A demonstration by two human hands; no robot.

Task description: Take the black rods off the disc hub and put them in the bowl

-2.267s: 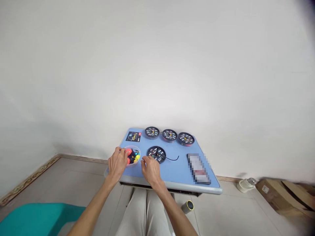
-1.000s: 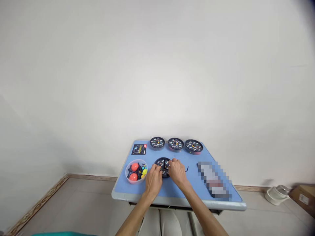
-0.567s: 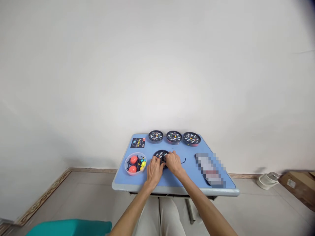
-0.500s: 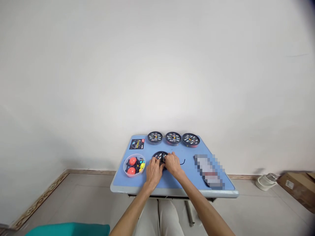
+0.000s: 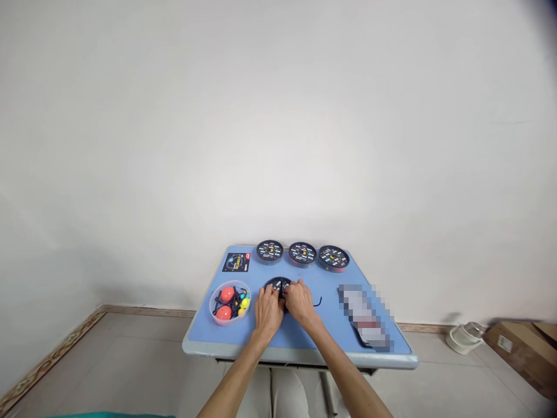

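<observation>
A round black disc with small printed labels lies near the middle of the blue table, partly covered by both hands. My left hand is closed at its left and front side, fingers bent onto it. From the right, my right hand is closed at a small dark upright piece on the disc. The fingertips of both hands nearly meet there, and what each one grips is too small to make out. A thin black bent rod sticks out on the right of my right hand.
Three round black-lidded containers line the table's back edge. At the left are a printed card and a clear bowl with red and yellow balls and black pieces. A blurred phone-like object lies right.
The view has shifted, so the table sits slightly lower and further left. Both hands remain at the disc, with their fingers slightly changed in position.
</observation>
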